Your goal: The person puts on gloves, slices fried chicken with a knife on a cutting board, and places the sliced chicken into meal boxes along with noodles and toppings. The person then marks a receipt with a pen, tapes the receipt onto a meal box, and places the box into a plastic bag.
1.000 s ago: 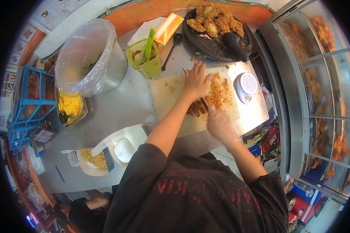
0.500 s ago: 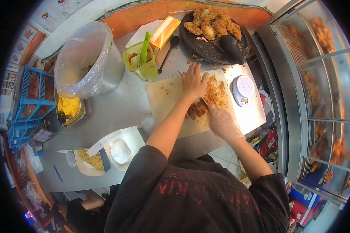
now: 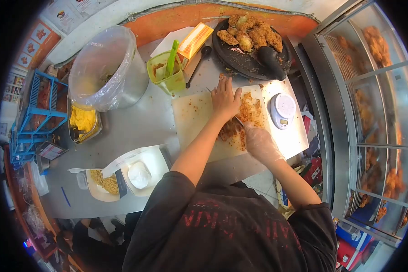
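Note:
A knife (image 3: pixel 239 121) lies over the pale cutting board (image 3: pixel 188 113), its tip showing left of my left hand. My right hand (image 3: pixel 258 143), in a clear plastic glove, is closed round the knife's handle. Bare and palm down, my left hand (image 3: pixel 225 100) rests over the blade with the thumb apart from the fingers; the blade under it is hidden. Just below the blade are dark brown cut pieces of food (image 3: pixel 230 130), partly behind my left wrist. Orange-brown crumbs (image 3: pixel 253 109) are scattered over the board's right part.
A black stone plate (image 3: pixel 226 50) with fried pieces and a pestle stands at the back. Right of the board is a white scale (image 3: pixel 284 109). A green container (image 3: pixel 167 81), a lined pot (image 3: pixel 136 86) and open food boxes (image 3: pixel 156 163) stand leftward. Another person crouches lower left.
Both hands stay at the board with the knife, which has shifted slightly over the brown pieces. The pieces look more spread out. The person at the lower left has moved.

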`<action>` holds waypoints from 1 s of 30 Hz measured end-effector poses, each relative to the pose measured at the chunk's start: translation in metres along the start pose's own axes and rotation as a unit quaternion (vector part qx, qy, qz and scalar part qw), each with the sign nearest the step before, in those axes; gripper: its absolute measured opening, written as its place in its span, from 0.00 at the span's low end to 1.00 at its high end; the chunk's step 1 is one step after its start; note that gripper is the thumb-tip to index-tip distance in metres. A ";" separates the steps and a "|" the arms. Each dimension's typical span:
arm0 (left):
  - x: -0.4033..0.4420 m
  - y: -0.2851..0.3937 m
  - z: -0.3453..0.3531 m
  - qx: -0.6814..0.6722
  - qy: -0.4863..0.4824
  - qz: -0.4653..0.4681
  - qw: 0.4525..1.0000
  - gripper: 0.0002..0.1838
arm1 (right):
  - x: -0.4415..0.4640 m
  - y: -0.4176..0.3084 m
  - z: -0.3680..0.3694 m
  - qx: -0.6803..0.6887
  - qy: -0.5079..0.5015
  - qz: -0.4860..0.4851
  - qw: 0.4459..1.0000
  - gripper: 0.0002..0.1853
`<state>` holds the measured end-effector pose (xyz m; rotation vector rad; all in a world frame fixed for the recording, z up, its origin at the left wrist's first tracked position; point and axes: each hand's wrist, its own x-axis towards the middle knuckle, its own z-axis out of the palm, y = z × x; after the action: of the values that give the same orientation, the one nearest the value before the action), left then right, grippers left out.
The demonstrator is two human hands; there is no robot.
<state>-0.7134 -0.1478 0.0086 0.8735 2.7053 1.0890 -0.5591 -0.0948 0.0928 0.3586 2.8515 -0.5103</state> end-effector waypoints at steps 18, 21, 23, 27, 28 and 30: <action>-0.096 0.002 -0.112 -0.436 0.083 0.021 0.896 0.30 | 0.000 0.047 0.027 -0.145 0.220 0.014 0.965 0.17; -0.136 0.009 -0.115 -0.422 0.141 -0.034 0.895 0.28 | 0.013 -0.002 0.019 -0.063 0.156 0.000 0.986 0.31; -0.157 0.013 -0.117 -0.406 0.185 -0.056 0.893 0.26 | 0.017 -0.030 0.018 -0.034 0.165 -0.037 0.985 0.35; -0.199 0.009 -0.138 -0.360 0.252 -0.092 0.894 0.23 | 0.014 -0.065 0.028 -0.034 0.085 0.007 0.996 0.38; -0.208 0.005 -0.146 -0.349 0.272 -0.099 0.891 0.22 | 0.015 -0.072 0.031 -0.017 0.071 0.004 0.997 0.37; -0.229 -0.008 -0.163 -0.338 0.295 -0.110 0.887 0.21 | 0.020 -0.081 0.054 -0.040 0.134 -0.028 0.990 0.35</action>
<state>-0.5744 -0.3756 0.0973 0.1157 2.3625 2.3101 -0.5914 -0.1845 0.0636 0.3579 3.1388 -0.3827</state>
